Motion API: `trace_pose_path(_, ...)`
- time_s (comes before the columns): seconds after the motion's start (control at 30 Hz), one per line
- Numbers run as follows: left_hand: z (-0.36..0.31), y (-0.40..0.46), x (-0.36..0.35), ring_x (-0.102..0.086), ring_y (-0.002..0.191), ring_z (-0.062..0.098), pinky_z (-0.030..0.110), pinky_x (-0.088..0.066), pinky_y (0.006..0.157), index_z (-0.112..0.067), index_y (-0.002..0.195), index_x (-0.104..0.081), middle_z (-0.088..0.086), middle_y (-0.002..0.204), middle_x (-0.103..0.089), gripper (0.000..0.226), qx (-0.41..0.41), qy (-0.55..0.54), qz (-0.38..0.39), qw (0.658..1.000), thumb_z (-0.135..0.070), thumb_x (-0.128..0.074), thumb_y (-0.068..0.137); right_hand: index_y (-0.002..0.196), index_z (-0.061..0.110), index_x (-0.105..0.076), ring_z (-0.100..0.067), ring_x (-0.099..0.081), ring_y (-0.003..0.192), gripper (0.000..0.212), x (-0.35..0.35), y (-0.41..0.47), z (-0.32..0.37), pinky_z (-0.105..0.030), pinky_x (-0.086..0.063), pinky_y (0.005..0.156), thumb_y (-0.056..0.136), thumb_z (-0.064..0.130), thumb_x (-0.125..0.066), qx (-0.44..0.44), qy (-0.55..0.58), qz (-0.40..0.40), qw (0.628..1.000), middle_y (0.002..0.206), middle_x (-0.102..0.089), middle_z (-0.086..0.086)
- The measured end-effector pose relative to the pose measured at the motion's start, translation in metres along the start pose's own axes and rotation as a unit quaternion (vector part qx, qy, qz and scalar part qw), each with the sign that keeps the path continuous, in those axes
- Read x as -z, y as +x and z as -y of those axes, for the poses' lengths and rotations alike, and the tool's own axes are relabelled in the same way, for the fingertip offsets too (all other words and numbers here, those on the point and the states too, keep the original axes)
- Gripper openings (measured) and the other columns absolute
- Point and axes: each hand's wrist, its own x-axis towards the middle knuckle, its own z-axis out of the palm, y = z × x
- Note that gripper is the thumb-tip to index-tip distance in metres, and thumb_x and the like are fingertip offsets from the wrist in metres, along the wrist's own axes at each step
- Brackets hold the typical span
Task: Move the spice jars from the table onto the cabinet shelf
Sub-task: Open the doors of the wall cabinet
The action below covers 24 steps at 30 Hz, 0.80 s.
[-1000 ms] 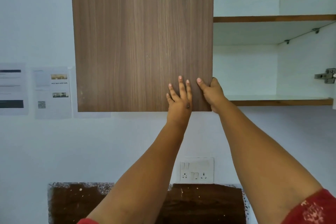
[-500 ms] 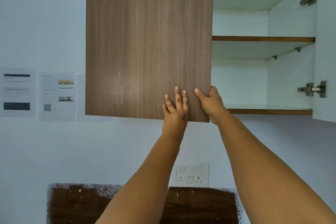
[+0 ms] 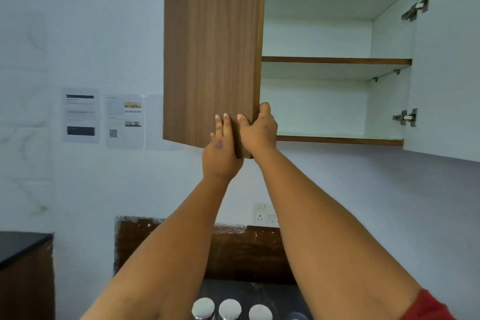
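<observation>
Nearest the viewer, three spice jars (image 3: 230, 308) with round silvery lids are standing in a row on the dark table (image 3: 272, 293), only their tops showing. Above them, both arms are reaching upward. The left hand (image 3: 222, 149) is pressing flat, fingers extended, against the wooden cabinet door (image 3: 210, 49); the right hand (image 3: 258, 130) is gripping that door's edge. Beyond, two white cabinet shelves (image 3: 335, 61) are lying exposed.

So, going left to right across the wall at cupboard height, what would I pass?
Papers taped to the wall → brown cabinet door, gripped at its lower corner by both hands → open shelves → white door with hinges.
</observation>
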Motion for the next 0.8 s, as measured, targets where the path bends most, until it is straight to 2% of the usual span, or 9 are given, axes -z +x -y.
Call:
trace_pose_path(0.1, -0.006, -0.038, 0.038, -0.047, 0.133, 0.028, 0.039, -0.049, 0.094, -0.005, 0.151, -0.025, 0.016, 0.154, -0.033, 0.102, -0.008, -0.097, -0.017, 0.995, -0.066, -0.053, 0.075, 0.117, 0.015, -0.044, -0.021, -0.058, 0.092, 0.03, -0.013, -0.028, 0.032, -0.026, -0.045, 0.068, 0.094, 0.026, -0.059, 0.003, -0.007, -0.02, 1.0, 0.102, -0.052, -0.003)
trace_pose_path(0.2, -0.006, -0.067, 0.067, -0.064, 0.107, 0.028, 0.035, -0.051, 0.087, -0.003, 0.135, -0.049, 0.016, 0.128, -0.062, 0.097, 0.064, -0.148, -0.011, 0.987, -0.075, -0.036, 0.071, 0.123, 0.014, -0.044, -0.025, -0.061, 0.1, 0.035, -0.026, -0.05, 0.059, -0.033, -0.056, 0.079, 0.094, 0.025, -0.059, 0.012, -0.028, -0.025, 0.999, 0.114, -0.056, -0.009)
trace_pose_path(0.33, 0.014, -0.072, 0.096, -0.066, 0.094, 0.029, 0.032, -0.048, 0.08, 0.0, 0.117, -0.06, 0.016, 0.102, -0.07, 0.044, 0.132, -0.123, -0.043, 0.983, -0.034, -0.061, 0.089, 0.124, 0.013, -0.045, -0.027, -0.06, 0.103, 0.036, -0.044, -0.075, 0.083, -0.035, -0.055, 0.078, 0.094, 0.028, -0.058, 0.037, -0.072, -0.033, 0.996, 0.116, -0.057, -0.008)
trace_pose_path(0.4, 0.023, -0.073, 0.111, -0.064, 0.086, 0.026, 0.034, -0.048, 0.078, -0.001, 0.113, -0.06, 0.016, 0.096, -0.07, 0.032, 0.134, -0.12, -0.049, 0.982, -0.023, -0.062, 0.091, 0.123, 0.014, -0.045, -0.026, -0.06, 0.101, 0.035, -0.051, -0.086, 0.095, -0.036, -0.055, 0.078, 0.094, 0.029, -0.058, 0.041, -0.095, -0.042, 0.994, 0.115, -0.058, -0.007)
trace_pose_path(0.5, 0.039, -0.07, 0.128, -0.058, 0.075, 0.02, 0.03, -0.046, 0.072, 0.002, 0.108, -0.063, 0.016, 0.086, -0.069, 0.024, 0.114, -0.123, -0.045, 0.985, -0.014, -0.061, 0.091, 0.122, 0.015, -0.046, -0.025, -0.06, 0.101, 0.034, -0.061, -0.098, 0.112, -0.042, -0.052, 0.085, 0.094, 0.031, -0.058, 0.044, -0.115, -0.053, 0.991, 0.115, -0.059, -0.005)
trace_pose_path(0.6, 0.064, -0.069, 0.144, -0.055, 0.076, 0.014, 0.009, -0.031, 0.067, 0.004, 0.106, -0.064, 0.01, 0.083, -0.067, 0.023, 0.103, -0.097, -0.027, 0.99, -0.013, -0.061, 0.092, 0.122, 0.016, -0.046, -0.023, -0.058, 0.103, 0.033, -0.075, -0.115, 0.128, -0.041, -0.046, 0.086, 0.094, 0.03, -0.057, 0.063, -0.136, -0.058, 0.987, 0.115, -0.059, -0.003)
trace_pose_path(0.63, 0.073, -0.07, 0.15, -0.053, 0.076, 0.011, 0.007, -0.031, 0.066, 0.004, 0.108, -0.063, 0.008, 0.084, -0.066, 0.025, 0.104, -0.099, -0.024, 0.989, -0.014, -0.061, 0.092, 0.122, 0.016, -0.046, -0.023, -0.057, 0.102, 0.031, -0.083, -0.121, 0.134, -0.041, -0.044, 0.085, 0.095, 0.029, -0.056, 0.078, -0.149, -0.059, 0.984, 0.115, -0.058, -0.003)
trace_pose_path(0.7, 0.093, -0.073, 0.162, -0.057, 0.078, 0.014, 0.011, -0.032, 0.067, 0.004, 0.11, -0.062, 0.009, 0.087, -0.067, 0.027, 0.113, -0.096, -0.029, 0.989, -0.016, -0.06, 0.093, 0.121, 0.016, -0.046, -0.022, -0.056, 0.099, 0.029, -0.099, -0.132, 0.145, -0.039, -0.042, 0.082, 0.095, 0.025, -0.053, 0.115, -0.179, -0.051, 0.976, 0.113, -0.057, -0.002)
trace_pose_path(0.8, 0.13, -0.079, 0.183, -0.064, 0.079, 0.024, 0.023, -0.038, 0.067, 0.001, 0.1, -0.065, 0.012, 0.084, -0.069, 0.019, 0.113, -0.007, -0.025, 0.993, -0.015, -0.06, 0.091, 0.124, 0.014, -0.043, -0.024, -0.057, 0.095, 0.035, -0.122, -0.15, 0.164, -0.04, -0.044, 0.08, 0.092, 0.024, -0.053, 0.152, -0.18, 0.008, 0.972, 0.113, -0.055, -0.005)
